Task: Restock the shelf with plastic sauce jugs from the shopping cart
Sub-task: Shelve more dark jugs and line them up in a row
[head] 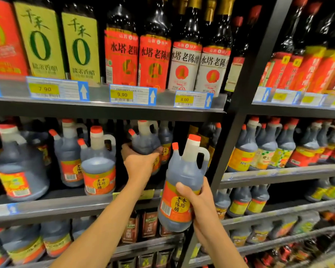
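My left hand [138,161] grips a dark sauce jug [145,139] with orange caps, holding it inside the middle shelf [66,200] behind the front row. My right hand [198,198] wraps around the lower body of a second jug [182,171], which has a red-orange label and a white neck with an orange cap. That jug is tilted slightly and hangs in front of the shelf edge, just right of my left hand. Matching jugs [99,161] stand on the same shelf to the left.
Tall dark vinegar bottles [155,55] fill the shelf above, over price tags [132,95]. A black upright post [238,113] divides this bay from the right bay, which holds more jugs [246,149]. Lower shelves carry further jugs and pouches [149,223].
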`<state>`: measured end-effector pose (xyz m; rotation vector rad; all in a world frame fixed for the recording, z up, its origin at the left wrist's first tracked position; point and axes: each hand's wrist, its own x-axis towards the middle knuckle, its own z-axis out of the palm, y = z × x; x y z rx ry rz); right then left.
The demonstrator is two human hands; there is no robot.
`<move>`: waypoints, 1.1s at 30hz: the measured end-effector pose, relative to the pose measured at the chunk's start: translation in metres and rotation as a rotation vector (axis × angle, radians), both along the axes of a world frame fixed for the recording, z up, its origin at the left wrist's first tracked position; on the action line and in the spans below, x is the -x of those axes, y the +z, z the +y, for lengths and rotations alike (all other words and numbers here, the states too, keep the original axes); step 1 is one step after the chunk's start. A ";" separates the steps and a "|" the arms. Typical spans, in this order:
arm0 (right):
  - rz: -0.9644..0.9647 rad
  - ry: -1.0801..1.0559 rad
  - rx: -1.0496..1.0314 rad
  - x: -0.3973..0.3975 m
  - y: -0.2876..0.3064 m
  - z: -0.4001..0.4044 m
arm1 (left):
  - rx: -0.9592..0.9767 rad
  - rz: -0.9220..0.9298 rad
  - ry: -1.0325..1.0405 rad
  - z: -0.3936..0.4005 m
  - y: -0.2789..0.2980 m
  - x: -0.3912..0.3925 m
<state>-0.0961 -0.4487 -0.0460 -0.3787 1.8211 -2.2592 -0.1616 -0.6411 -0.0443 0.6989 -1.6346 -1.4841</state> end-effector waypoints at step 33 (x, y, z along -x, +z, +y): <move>-0.013 -0.364 -0.146 0.098 0.015 -0.066 | 0.142 -0.264 0.011 -0.021 -0.029 0.011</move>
